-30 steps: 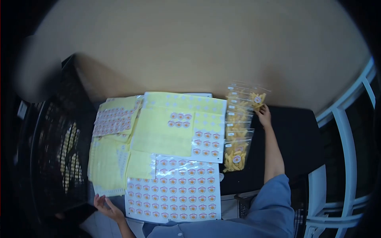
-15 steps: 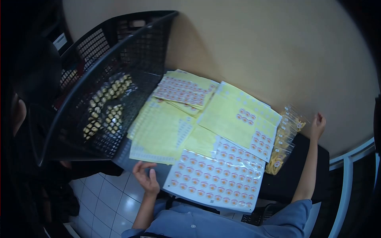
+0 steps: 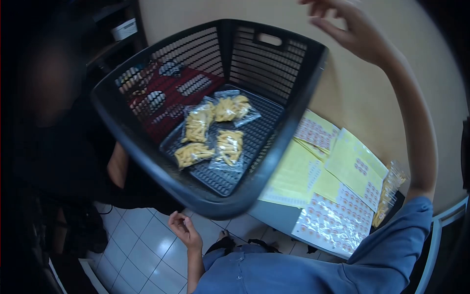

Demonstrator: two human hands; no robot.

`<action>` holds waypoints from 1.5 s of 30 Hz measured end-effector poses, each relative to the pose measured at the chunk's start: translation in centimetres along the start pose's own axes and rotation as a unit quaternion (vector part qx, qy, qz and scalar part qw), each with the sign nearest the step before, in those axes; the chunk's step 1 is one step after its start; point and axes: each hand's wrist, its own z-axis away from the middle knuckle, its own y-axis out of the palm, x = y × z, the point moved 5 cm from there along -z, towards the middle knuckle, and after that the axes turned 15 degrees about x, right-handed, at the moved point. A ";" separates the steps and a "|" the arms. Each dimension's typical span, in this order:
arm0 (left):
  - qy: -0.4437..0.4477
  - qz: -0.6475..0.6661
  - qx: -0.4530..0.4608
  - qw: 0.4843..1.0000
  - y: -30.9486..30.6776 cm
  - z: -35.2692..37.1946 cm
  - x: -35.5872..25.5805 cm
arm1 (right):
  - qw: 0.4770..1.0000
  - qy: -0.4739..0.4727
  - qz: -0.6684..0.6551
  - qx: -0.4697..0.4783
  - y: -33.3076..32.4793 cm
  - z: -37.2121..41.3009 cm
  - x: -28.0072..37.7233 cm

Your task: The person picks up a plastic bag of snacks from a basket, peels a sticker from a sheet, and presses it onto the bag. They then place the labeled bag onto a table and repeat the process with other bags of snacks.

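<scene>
My left hand (image 3: 185, 232) is low in the view, just below the near rim of a black plastic basket (image 3: 220, 208). Its fingers are loosely bent and apart, and they hold nothing. High at the upper right, my right hand (image 3: 338, 22) is raised beside the wall, slightly blurred, fingers apart and nothing visible in them. Several clear bags of yellow stick-shaped snacks (image 3: 228, 147) lie on the basket floor. To the right of the basket are yellow sheets (image 3: 289, 179) and white sheets of round printed stickers (image 3: 338, 215). More bagged snacks (image 3: 389, 193) lie past the sheets.
Another person's forearm (image 3: 117, 164) is at the left, close to the basket. Dark red material with packets (image 3: 176, 93) shows through the basket's slotted side. A beige wall (image 3: 362, 93) stands behind. White floor tiles (image 3: 142, 240) show below, and a metal frame (image 3: 440, 240) rises at the right.
My view has swung left, bringing the basket nearer the middle. My right hand has gone from beside the bags at the table's right end up to the upper right. My left hand stays low.
</scene>
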 end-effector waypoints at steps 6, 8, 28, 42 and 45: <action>-0.007 -0.036 -0.066 0.997 -7.7 -2.3 1.5 | 0.994 -0.031 0.100 -0.007 3.1 -18.3 6.0; -0.028 -0.041 -0.069 0.996 -9.3 -2.3 2.3 | 0.986 -0.088 0.112 0.089 5.9 -22.3 8.3; -0.173 -0.019 -0.099 0.980 -12.3 -3.8 6.3 | 0.865 -0.292 0.188 0.361 30.0 -22.4 10.7; -0.216 -0.008 -0.052 0.975 -11.0 -3.7 8.0 | 0.873 -0.378 0.168 0.258 32.3 -23.4 8.6; -0.214 -0.011 -0.059 0.975 -11.7 -3.8 7.8 | 0.876 -0.386 0.089 0.274 30.6 -24.1 6.7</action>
